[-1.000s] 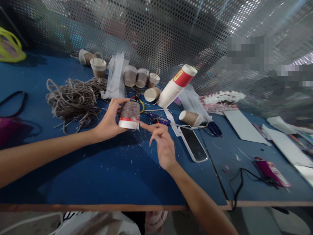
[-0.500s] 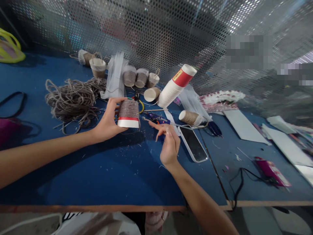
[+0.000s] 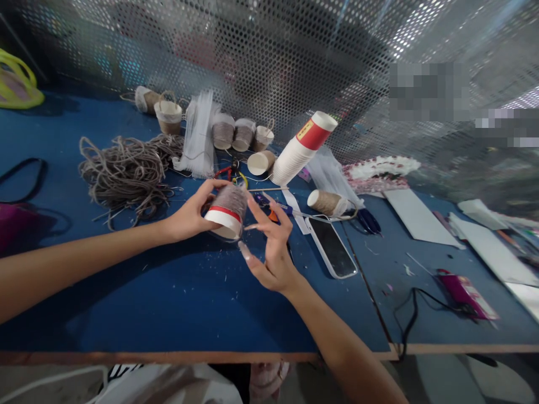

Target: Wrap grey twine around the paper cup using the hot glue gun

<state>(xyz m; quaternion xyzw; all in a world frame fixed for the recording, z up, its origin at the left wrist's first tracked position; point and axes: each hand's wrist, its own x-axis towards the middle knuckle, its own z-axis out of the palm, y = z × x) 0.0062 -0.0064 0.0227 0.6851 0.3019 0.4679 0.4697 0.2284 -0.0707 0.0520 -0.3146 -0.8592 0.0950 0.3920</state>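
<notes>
My left hand (image 3: 194, 212) is closed around a paper cup (image 3: 226, 217) wound with grey-brown cord, leaving a red band and white rim bare. The cup is tilted, its open mouth facing down towards me. At its right side my right hand (image 3: 272, 241) has its fingers spread, fingertips close to the wall; whether they touch it I cannot tell. Behind the right fingers lies a blue and orange tool (image 3: 275, 210), partly hidden. Red-and-yellow-handled pliers (image 3: 233, 172) rest just beyond the cup. To the left sits a tangled heap of grey cord (image 3: 126, 174).
A leaning stack of paper cups (image 3: 301, 151) stands behind, near several cord-wrapped cups (image 3: 223, 132) and white mesh strips (image 3: 199, 134). A phone (image 3: 332, 247) lies right of my hand. Farther right are white boards (image 3: 421, 217) and a magenta device (image 3: 467, 294) with a black cord.
The cup has tipped so its mouth shows, and sits slightly lower. My right hand has moved left to the cup and its fingers have spread.
</notes>
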